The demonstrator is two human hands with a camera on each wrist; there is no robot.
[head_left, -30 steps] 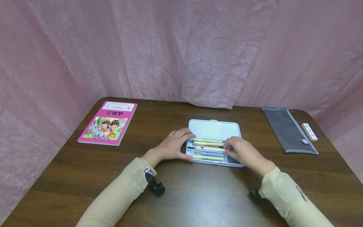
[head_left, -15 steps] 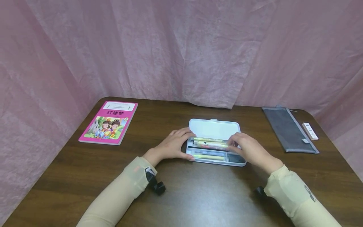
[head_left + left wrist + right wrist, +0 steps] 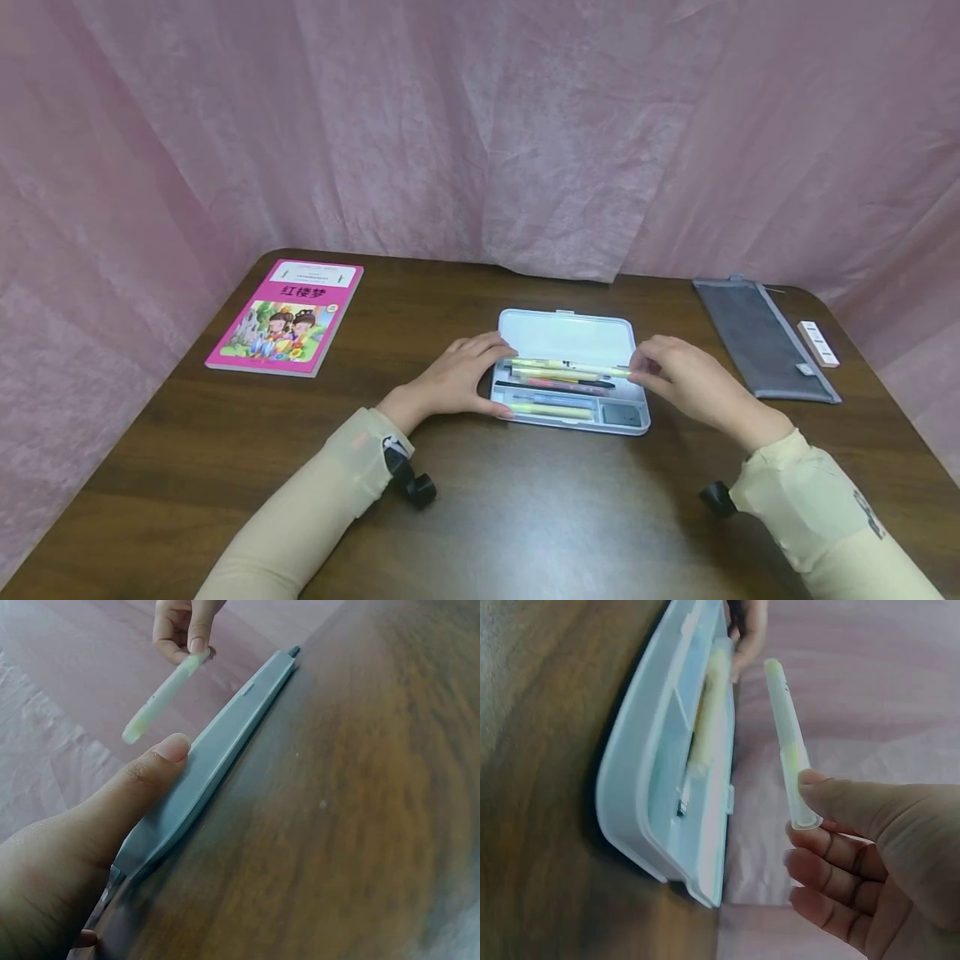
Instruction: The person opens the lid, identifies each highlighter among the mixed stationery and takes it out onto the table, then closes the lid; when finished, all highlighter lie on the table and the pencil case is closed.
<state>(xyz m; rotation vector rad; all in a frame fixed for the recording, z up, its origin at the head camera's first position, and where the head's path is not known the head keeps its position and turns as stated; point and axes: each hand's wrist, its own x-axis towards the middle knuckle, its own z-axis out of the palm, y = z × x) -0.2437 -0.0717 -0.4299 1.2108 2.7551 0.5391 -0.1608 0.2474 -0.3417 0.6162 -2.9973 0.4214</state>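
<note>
A white pencil case lies open on the table, its lid laid back. My left hand holds its left end, the thumb on the front wall and the fingers at the far side. My right hand pinches one end of a white-and-yellow highlighter between thumb and fingers. In the wrist views this highlighter hangs apart from the case. Several pens, yellowish, pink and dark, lie in the long compartment. The front compartment holds a yellow pen; a dark block sits at its right.
A pink picture-covered book lies at the table's far left. Toward the right are a grey zip pouch and a small white box. Behind the brown table hangs a pink curtain.
My right hand has moved right and slightly away from me, drawing the highlighter up out of the pens in the case. The dark block is now uncovered. My left hand stays on the case.
</note>
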